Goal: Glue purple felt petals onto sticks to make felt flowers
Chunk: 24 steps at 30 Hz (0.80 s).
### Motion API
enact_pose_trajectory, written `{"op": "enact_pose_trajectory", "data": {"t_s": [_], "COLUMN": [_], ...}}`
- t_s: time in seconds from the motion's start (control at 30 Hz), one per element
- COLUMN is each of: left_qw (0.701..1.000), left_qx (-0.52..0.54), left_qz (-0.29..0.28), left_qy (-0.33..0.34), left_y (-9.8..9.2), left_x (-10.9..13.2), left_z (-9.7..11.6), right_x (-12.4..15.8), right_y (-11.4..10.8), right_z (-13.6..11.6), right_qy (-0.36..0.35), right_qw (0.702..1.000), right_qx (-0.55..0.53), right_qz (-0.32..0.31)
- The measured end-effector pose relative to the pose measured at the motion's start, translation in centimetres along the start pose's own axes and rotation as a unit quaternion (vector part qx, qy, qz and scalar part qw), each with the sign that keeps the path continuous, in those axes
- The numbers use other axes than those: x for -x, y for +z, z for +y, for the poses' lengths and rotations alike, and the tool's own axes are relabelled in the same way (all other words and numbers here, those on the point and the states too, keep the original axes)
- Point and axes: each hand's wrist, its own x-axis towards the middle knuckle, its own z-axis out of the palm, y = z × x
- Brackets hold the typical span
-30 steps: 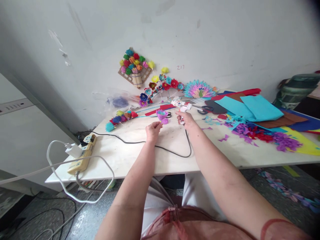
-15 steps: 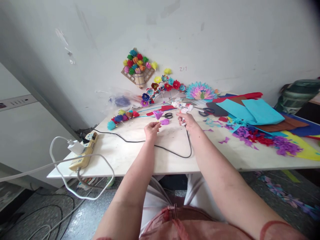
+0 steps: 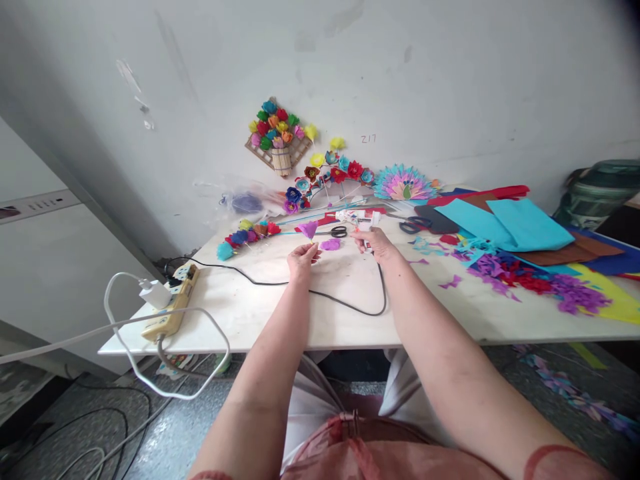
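Observation:
Between the fingertips of my left hand (image 3: pixel 303 261) is the stem of a purple paper flower (image 3: pixel 309 230), whose bloom opens upward. My right hand (image 3: pixel 374 245) is closed round the handle of a white glue gun (image 3: pixel 368 224), its nozzle pointing left above the table. A black cord (image 3: pixel 384 287) runs from the gun across the table. Purple paper pieces (image 3: pixel 330 245) lie on the tabletop between my hands. Just behind them rests a pair of black-handled scissors (image 3: pixel 339 232).
A power strip (image 3: pixel 173 313) with a white plug sits at the left edge of the table (image 3: pixel 240 320). Finished paper flowers (image 3: pixel 250 233) lie behind my left hand. Crepe paper sheets (image 3: pixel 525 223), purple scraps (image 3: pixel 580 293) and a second pair of scissors (image 3: pixel 415 225) are on the right.
The purple flower has tipped to the left in my left hand. The glue gun has swung a little, its nozzle now pointing left and clearer to see. Both hands keep their grip.

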Motion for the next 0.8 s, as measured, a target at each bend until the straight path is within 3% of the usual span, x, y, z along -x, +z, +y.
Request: {"op": "enact_pose_trajectory", "data": {"t_s": [0.57, 0.8], "left_qw": [0.997, 0.997], "left_qx": [0.037, -0.019], "left_qz": [-0.013, -0.02], "left_qy": [0.072, 0.077], "left_y": [0.32, 0.12], "left_x": [-0.06, -0.11], "left_z": [0.15, 0.03], "right_x": [-0.25, -0.21], "right_y": [-0.05, 0.1], "right_z": [0.48, 0.54], "right_qy": [-0.01, -0.007], "right_qw": [1.0, 1.0], "right_qx": [-0.023, -0.023], "right_qz": [-0.004, -0.012]}}
